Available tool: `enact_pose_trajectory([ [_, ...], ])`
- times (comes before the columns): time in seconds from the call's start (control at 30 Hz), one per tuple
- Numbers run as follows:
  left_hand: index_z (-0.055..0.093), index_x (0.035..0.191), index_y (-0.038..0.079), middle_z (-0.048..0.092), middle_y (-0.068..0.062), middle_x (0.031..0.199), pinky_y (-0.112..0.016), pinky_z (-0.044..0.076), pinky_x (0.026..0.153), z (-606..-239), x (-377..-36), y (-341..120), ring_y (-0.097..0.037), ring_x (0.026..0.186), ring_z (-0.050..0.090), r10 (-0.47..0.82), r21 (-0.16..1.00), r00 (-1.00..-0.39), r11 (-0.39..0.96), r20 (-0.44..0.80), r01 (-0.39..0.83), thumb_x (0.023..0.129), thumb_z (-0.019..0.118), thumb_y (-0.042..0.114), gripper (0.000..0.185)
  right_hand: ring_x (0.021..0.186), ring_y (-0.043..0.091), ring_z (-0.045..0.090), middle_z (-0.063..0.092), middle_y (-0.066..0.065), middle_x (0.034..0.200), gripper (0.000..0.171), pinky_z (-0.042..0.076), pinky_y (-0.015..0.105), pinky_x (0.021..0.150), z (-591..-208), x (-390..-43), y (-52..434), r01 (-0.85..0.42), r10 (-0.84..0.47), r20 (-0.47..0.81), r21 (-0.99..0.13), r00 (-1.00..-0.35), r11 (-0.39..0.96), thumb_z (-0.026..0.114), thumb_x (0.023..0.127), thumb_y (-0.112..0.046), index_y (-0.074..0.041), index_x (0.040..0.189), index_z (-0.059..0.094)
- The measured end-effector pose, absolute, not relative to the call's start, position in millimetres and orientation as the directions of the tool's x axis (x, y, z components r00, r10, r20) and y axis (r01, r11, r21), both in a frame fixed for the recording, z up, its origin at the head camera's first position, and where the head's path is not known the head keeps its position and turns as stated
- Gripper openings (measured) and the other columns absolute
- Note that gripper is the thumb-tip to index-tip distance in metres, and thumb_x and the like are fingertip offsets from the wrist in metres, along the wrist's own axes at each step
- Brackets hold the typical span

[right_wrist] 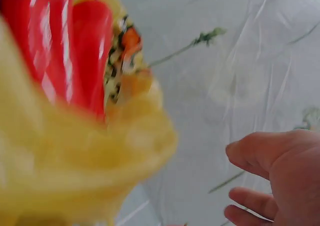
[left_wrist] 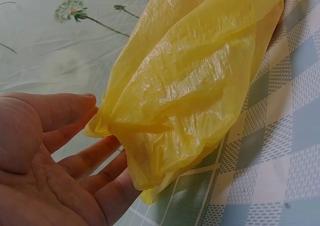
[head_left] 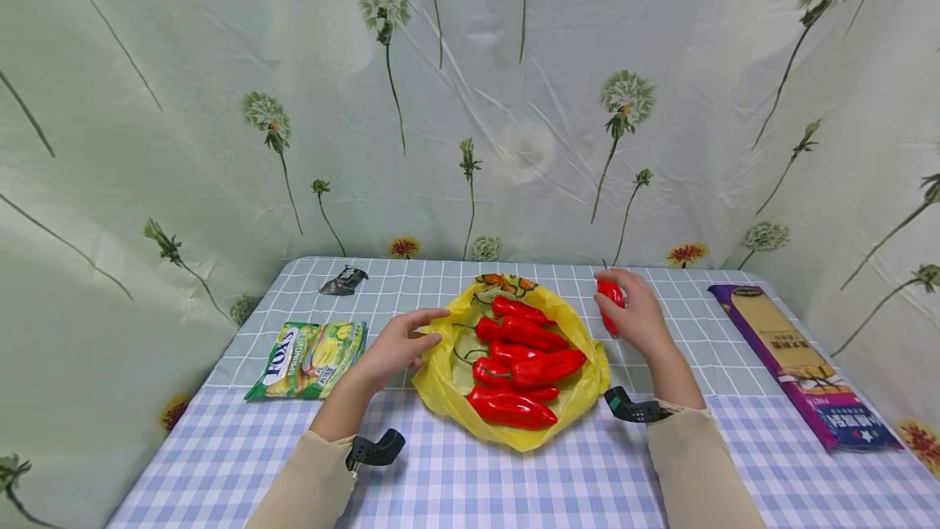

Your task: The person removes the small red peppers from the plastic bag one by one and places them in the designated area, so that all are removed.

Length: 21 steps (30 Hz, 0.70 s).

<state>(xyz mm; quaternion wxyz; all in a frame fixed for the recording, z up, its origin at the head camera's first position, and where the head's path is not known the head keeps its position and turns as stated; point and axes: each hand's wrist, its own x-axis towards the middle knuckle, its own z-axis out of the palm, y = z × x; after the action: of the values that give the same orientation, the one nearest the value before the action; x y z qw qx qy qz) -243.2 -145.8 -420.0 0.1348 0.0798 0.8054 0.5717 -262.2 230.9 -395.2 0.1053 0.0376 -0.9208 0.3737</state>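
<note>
A yellow plastic bag (head_left: 587, 402) lies open-mouthed in the middle of the table, with several shiny red peppers (head_left: 532, 333) in it. At its left rim is my left hand (head_left: 396, 349), the thumb and fingers spread; in the left wrist view the fingers touch the bag's crumpled edge (left_wrist: 175, 111). To the right of the bag, a single red pepper (head_left: 610, 304) lies on the cloth, stem pointing away. My right hand (head_left: 640, 317) is over this pepper and partly hides it. Nothing shows between the right hand's parted thumb and fingers (right_wrist: 252, 201) in the right wrist view.
A green and yellow FOX'S packet (head_left: 312, 359) lies left of the left hand. Behind it is a small black wrapper (head_left: 343, 281). A long purple and tan packet (head_left: 796, 362) is at the right table edge. A flower-printed curtain (head_left: 514, 104) hangs behind the table.
</note>
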Motion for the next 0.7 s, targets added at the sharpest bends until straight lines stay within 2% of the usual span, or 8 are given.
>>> enact_pose_trajectory([
  [0.13, 0.058, 0.140, 0.018, 0.052, -0.013, 0.146, -0.026, 0.050, 0.062, -419, -243, -146, -0.019, 0.097, 0.060, 0.286, 0.943, -0.951, 0.331, -0.119, -0.019, 0.098, 0.061, 0.012, 0.042, 0.134, 0.044, 0.041, 0.045, 0.024, 0.147, 0.042, 0.044, 0.062, 0.105, -383, -255, 221, -0.238, -0.113, 0.228, -0.652, -0.967, 0.720, 0.063, 0.096, -0.016, -0.006, 0.136, 0.056],
  [0.3, 0.059, 0.139, 0.021, 0.052, -0.012, 0.146, -0.025, 0.050, 0.063, -418, -242, -147, -0.019, 0.098, 0.060, 0.273, 0.942, -0.954, 0.334, -0.123, -0.026, 0.098, 0.061, 0.012, 0.042, 0.123, 0.041, 0.052, 0.054, 0.020, 0.139, 0.041, 0.053, 0.054, 0.094, -371, -245, 211, -0.330, -0.275, 0.189, -0.648, -0.943, 0.686, 0.065, 0.095, -0.016, -0.008, 0.135, 0.058],
  [0.5, 0.058, 0.140, 0.020, 0.051, -0.012, 0.147, -0.026, 0.050, 0.063, -419, -242, -147, -0.019, 0.099, 0.060, 0.281, 0.944, -0.952, 0.330, -0.120, -0.021, 0.098, 0.061, 0.012, 0.042, 0.121, 0.040, 0.058, 0.057, 0.017, 0.137, 0.043, 0.055, 0.053, 0.094, -364, -238, 200, -0.368, -0.361, 0.153, -0.654, -0.920, 0.661, 0.068, 0.093, -0.014, -0.007, 0.135, 0.058],
  [0.7, 0.057, 0.140, 0.018, 0.052, -0.013, 0.147, -0.026, 0.050, 0.063, -419, -242, -147, -0.020, 0.100, 0.060, 0.290, 0.944, -0.951, 0.330, -0.111, -0.010, 0.098, 0.061, 0.013, 0.042, 0.116, 0.039, 0.062, 0.059, 0.022, 0.134, 0.045, 0.057, 0.049, 0.091, -361, -234, 193, -0.398, -0.470, 0.083, -0.672, -0.879, 0.625, 0.070, 0.092, -0.011, -0.002, 0.134, 0.057],
])
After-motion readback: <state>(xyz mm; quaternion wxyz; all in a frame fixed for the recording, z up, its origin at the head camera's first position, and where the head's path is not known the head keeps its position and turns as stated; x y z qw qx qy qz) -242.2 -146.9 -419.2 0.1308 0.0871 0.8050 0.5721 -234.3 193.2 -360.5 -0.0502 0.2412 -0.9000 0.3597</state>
